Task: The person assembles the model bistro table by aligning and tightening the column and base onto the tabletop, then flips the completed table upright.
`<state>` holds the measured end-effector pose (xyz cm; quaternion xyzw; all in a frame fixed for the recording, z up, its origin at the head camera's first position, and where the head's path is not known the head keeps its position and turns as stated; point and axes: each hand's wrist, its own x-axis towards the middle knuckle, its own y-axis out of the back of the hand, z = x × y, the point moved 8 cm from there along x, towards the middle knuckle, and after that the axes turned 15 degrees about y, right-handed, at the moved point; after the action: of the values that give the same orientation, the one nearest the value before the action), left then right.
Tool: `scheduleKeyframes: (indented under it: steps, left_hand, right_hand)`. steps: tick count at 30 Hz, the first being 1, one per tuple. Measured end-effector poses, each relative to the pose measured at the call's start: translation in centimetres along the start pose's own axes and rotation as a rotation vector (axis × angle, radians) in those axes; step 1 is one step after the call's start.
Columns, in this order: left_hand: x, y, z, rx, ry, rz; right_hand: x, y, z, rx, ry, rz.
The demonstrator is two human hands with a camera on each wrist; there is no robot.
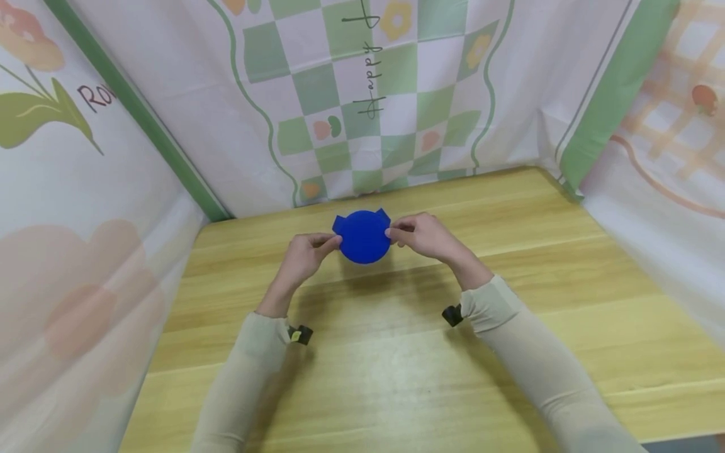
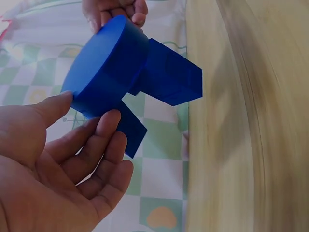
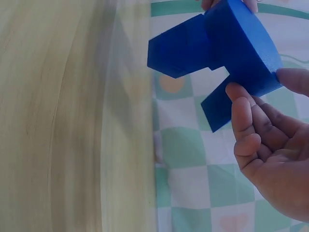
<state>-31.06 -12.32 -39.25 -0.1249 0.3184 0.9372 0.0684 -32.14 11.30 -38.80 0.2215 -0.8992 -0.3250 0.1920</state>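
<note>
A blue round stool-like piece (image 1: 364,238), a thick disc with flat legs, is held above the table between both hands. In the head view its disc faces up, with two leg ends poking out at the far side. My left hand (image 1: 303,257) pinches the left rim, thumb on top and fingers below, as the left wrist view shows on the piece (image 2: 104,63). On the opposite rim my right hand (image 1: 425,236) pinches it the same way. From the right wrist view, the legs of the piece (image 3: 181,46) stick out toward the table side.
Beneath the hands lies a wooden table (image 1: 374,377), with the piece's shadow on it. A patterned curtain (image 1: 317,88) with green checks hangs behind the far edge. More printed cloth (image 1: 85,251) encloses the left side, and another sheet (image 1: 651,207) the right.
</note>
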Motion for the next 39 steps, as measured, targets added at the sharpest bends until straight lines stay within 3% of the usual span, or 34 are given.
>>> scheduleKeyframes:
  steps: [13, 22, 30, 39]
  left_hand:
    - [1.7, -1.5, -2.3, -0.227, 0.107, -0.177]
    - [2.8, -2.4, -3.3, -0.278, 0.161, -0.201]
    - [3.5, -3.2, -4.2, -0.289, 0.228, -0.193]
    - [3.8, -3.3, -4.2, -0.27, 0.219, -0.175]
  right_hand:
    - [0.2, -1.1, 2.0, 0.184, -0.154, -0.004]
    - [0.6, -1.8, 3.5, 0.234, -0.201, -0.004]
    - [0.8, -2.9, 4.6, 0.258, -0.236, -0.053]
    - [1.1, -3.2, 4.6, 0.22, -0.225, -0.071]
